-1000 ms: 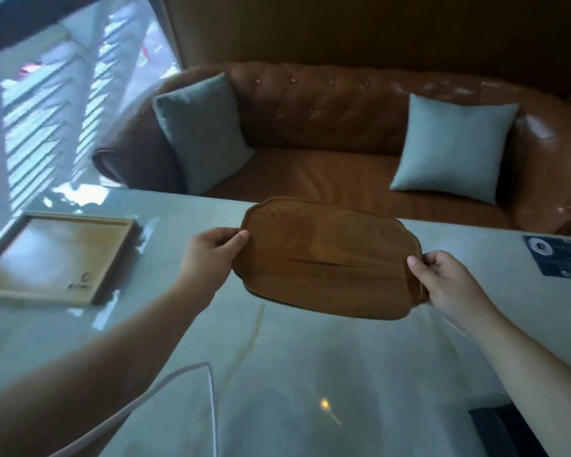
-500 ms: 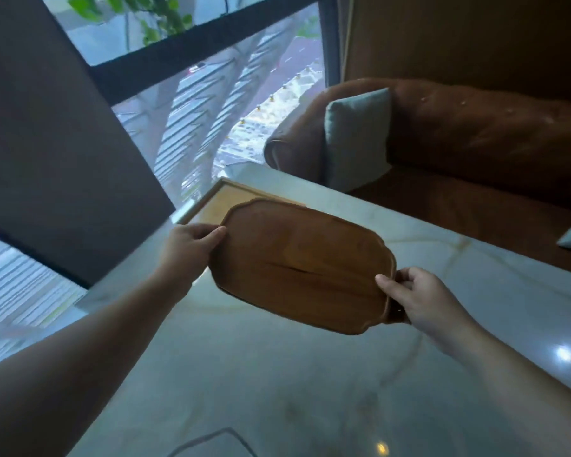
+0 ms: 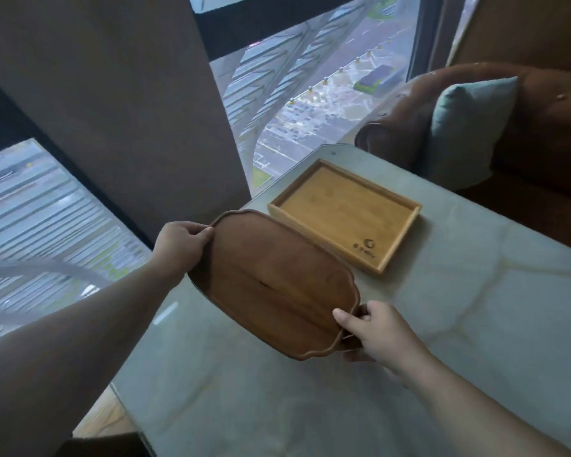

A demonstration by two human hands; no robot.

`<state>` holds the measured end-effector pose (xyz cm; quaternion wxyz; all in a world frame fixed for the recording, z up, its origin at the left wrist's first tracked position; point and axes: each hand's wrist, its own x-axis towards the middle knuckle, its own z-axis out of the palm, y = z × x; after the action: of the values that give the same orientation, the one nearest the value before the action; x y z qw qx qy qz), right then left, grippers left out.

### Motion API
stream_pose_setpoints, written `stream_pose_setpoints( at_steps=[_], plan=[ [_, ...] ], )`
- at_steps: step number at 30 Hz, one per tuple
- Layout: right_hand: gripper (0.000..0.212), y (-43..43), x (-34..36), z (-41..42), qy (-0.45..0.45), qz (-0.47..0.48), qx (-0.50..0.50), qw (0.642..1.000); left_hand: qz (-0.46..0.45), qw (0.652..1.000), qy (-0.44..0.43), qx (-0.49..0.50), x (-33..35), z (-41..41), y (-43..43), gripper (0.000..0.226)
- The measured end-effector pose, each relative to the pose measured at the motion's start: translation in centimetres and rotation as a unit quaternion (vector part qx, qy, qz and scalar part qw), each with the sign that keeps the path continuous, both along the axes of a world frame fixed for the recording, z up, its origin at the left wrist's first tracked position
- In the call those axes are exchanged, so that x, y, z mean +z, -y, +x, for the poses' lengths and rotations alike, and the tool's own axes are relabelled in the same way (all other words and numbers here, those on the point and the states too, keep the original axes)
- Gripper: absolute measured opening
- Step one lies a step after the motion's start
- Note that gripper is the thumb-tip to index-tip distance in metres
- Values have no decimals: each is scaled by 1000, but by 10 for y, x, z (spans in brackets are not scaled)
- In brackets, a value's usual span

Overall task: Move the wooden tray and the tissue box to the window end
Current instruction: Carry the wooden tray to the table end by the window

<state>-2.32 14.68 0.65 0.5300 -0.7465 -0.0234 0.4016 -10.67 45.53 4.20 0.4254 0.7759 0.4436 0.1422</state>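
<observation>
A dark wooden tray (scalloped rim) is held over the marble table, gripped at its far-left end by the left hand and near-right end by the right hand, fingers pinching the rim, beside a light rectangular tray near the window

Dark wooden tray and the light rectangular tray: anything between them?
Nothing. In the head view the dark wooden tray, held by the left hand and right hand, overlaps the light rectangular tray's near edge; no object between.
</observation>
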Motion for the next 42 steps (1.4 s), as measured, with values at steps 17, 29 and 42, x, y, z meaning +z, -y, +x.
stream_pose_setpoints(
  at_steps=[17, 29, 42],
  plan=[
    [26, -30, -16, -20, 10, -98, 83, 992, 108, 986, -112, -54, -53, -17, -23, 26],
    [50, -18, 10, -15, 238, -283, 254, 894, 202, 938, -233, -158, -36, -14, 10, 46],
    [92, 239, 100, -11, 449, -399, 282, 748, 382, 746, -113, -533, 48, 15, 292, 77]
  ],
)
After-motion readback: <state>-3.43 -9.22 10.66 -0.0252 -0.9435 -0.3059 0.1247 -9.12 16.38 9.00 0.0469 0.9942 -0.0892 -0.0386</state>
